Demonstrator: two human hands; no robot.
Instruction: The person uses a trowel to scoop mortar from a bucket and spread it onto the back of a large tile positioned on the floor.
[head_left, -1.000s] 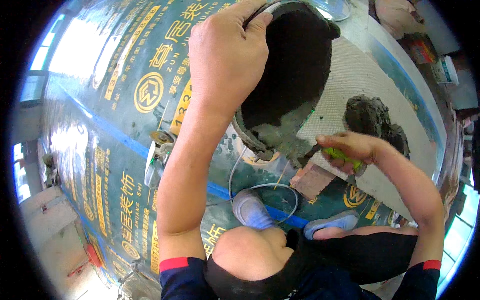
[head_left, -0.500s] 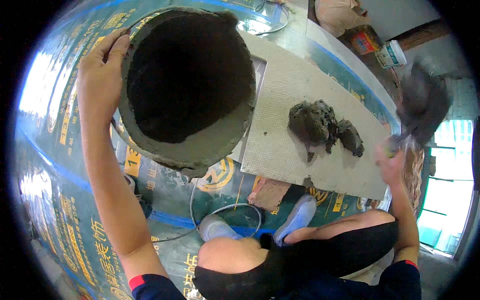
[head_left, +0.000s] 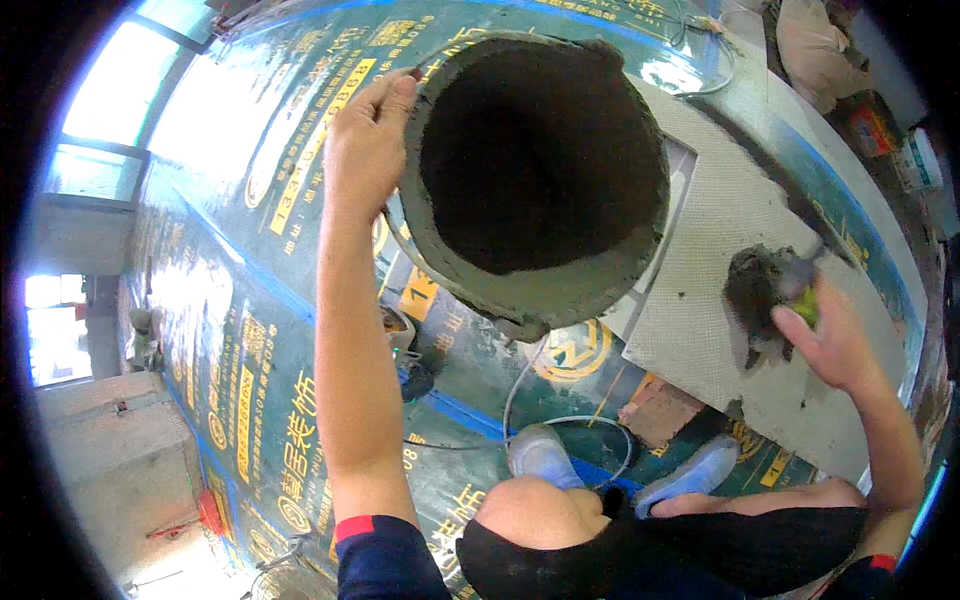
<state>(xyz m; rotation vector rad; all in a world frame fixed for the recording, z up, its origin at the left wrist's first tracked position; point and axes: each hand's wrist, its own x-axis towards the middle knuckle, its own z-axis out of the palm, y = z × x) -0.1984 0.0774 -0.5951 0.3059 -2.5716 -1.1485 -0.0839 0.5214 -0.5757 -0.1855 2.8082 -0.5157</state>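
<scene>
My left hand point(head_left: 372, 140) is closed at the left rim of a mortar-caked bucket point(head_left: 470, 285), which is tilted so that its dark mouth faces me. A thin wire handle runs down the bucket's left side beside my wrist. My right hand point(head_left: 845, 335) grips the yellow-green handle of a trowel point(head_left: 806, 305). The trowel's blade is blurred and partly hidden at a heap of dark wet mortar point(head_left: 752, 290). That mortar lies on a large tile point(head_left: 690, 330) with its textured back face up.
Printed green protective sheeting point(head_left: 300, 330) with blue tape covers the floor. A loose cable point(head_left: 570, 420) loops by my shoes, near a reddish brick piece point(head_left: 660, 410). A corded tool point(head_left: 410, 365) partly shows behind my left forearm. At the upper right stand a sack point(head_left: 808, 50) and a white tub point(head_left: 918, 160).
My right hand has brought the trowel from the raised position at the right down and inward to the mortar heap. My left hand still holds the bucket. The whole view has swung left.
</scene>
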